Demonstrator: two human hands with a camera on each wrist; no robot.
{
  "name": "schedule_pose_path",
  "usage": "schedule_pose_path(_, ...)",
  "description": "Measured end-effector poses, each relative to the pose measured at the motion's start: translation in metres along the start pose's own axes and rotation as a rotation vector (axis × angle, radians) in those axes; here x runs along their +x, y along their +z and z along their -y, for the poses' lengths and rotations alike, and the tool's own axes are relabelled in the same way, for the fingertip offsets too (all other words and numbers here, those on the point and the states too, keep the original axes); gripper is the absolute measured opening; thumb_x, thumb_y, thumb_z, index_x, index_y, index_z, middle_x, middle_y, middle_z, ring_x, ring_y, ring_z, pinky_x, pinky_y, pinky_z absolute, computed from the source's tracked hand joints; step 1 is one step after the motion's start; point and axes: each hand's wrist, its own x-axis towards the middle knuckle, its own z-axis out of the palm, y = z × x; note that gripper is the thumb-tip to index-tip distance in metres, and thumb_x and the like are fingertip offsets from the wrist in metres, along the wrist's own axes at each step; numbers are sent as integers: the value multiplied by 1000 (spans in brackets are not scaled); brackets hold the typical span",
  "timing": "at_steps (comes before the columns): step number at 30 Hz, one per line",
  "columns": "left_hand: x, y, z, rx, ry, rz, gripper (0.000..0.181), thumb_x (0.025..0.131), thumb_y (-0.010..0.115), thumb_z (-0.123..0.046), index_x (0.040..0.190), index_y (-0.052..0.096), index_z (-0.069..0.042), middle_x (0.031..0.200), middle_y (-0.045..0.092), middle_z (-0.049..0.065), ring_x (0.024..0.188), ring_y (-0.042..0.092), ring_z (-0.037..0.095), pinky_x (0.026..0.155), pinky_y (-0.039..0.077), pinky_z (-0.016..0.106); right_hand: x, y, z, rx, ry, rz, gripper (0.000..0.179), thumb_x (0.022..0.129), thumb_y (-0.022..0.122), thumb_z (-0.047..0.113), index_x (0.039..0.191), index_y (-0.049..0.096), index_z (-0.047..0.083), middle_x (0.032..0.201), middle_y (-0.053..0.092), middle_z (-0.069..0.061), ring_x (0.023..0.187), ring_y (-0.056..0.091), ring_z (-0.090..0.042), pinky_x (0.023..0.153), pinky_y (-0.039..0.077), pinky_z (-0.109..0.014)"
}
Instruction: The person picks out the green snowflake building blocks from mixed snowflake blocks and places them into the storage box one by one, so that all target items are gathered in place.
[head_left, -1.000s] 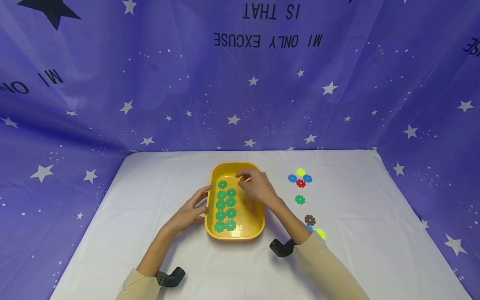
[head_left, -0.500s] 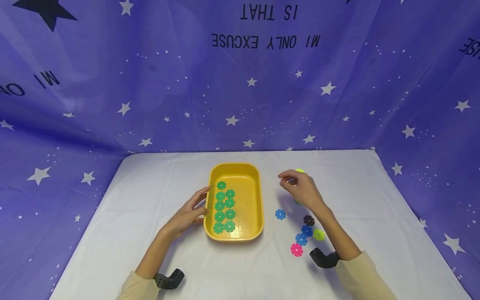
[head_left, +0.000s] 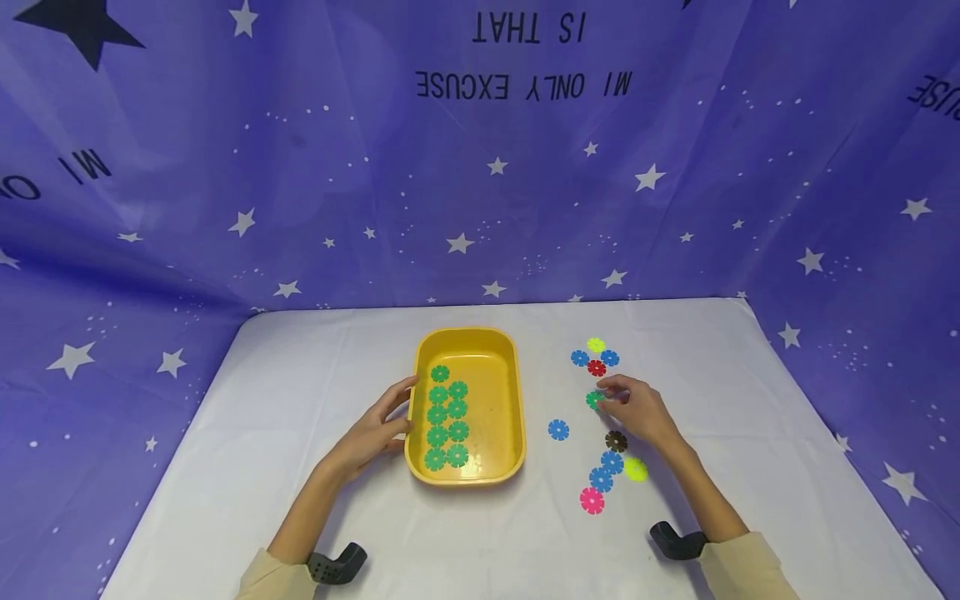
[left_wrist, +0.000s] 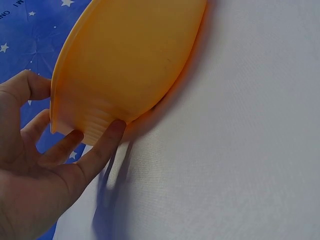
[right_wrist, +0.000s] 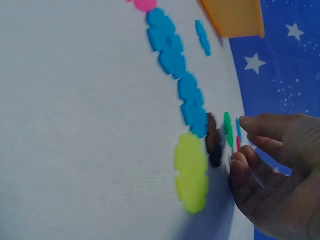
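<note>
A yellow tray (head_left: pixel 520 417) stands on the white cloth. Green snowflake-shaped discs (head_left: pixel 457 408) lie in two columns along its left side. Against its left outer wall rests my left hand (head_left: pixel 373 429), fingers spread; the left wrist view shows fingertips touching the wall of the tray (left_wrist: pixel 125 60). To the right of the tray, my right hand (head_left: pixel 641 410) reaches down at a loose green disc (head_left: pixel 594 400), thumb and fingers around it with a gap between them. In the right wrist view this green disc (right_wrist: pixel 228 129) appears just beyond the fingertips of the right hand (right_wrist: pixel 277 172).
A yellow disc (head_left: pixel 596 344), two blue ones and a red disc (head_left: pixel 596 368) lie beyond the right hand. Nearer are a brown disc (head_left: pixel 616 442), blue discs (head_left: pixel 601 479), a yellow-green disc (head_left: pixel 636 469) and a pink disc (head_left: pixel 592 501). A single blue disc (head_left: pixel 558 429) lies nearer the tray.
My right hand has left the inside of the tray and moved right and down to the loose green disc. The left hand stays at the tray's side.
</note>
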Motion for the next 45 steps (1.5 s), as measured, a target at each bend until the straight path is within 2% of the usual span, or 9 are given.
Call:
schedule_pose_path(3,0,0,1,-7,-1,2,78,89,58,-2,157,28,-24,163,16,16,140,33,45,94,53,46,1,2,-7,-3,2,2,33,90,72,12,120,67,0,113,68,-18,101,62,-35,84,54,-47)
schedule_pose_path(7,-1,0,1,-12,4,7,78,89,57,-3,158,28,-23,163,16,16,139,35,45,94,53,45,3,4,-11,-13,-1,-7,32,89,72,10,118,67,-1,111,67,-17,100,61,-33,84,52,-46)
schedule_pose_path(19,-1,0,1,-4,2,4,77,89,57,-3,158,27,-23,163,15,17,140,32,46,95,52,46,7,6,-8,-45,54,13,29,89,72,12,114,69,-1,110,62,-18,100,58,-33,87,52,-47)
schedule_pose_path(30,-1,0,0,-8,-1,3,77,89,57,-3,158,28,-23,163,15,17,139,34,46,96,52,47,11,8,-7,-74,71,58,31,85,76,13,110,65,-2,100,58,-12,90,52,-27,76,48,-39)
schedule_pose_path(38,-2,0,-2,5,-9,-4,77,89,58,-4,158,28,-25,163,16,16,137,38,44,96,52,47,13,6,5,-1,47,111,22,87,70,6,104,56,3,87,56,-7,78,52,-23,64,46,-32)
schedule_pose_path(41,-2,0,-2,13,-11,-5,77,90,58,-5,157,28,-25,163,16,16,137,39,44,96,52,47,14,7,12,25,23,100,17,90,67,4,104,58,4,81,58,-6,69,53,-20,58,45,-29)
schedule_pose_path(45,-2,0,-1,9,-6,-1,77,89,58,-4,157,28,-24,163,16,17,136,40,44,96,52,47,17,12,25,45,-50,50,16,90,68,5,106,63,5,79,64,-5,65,53,-18,54,44,-28)
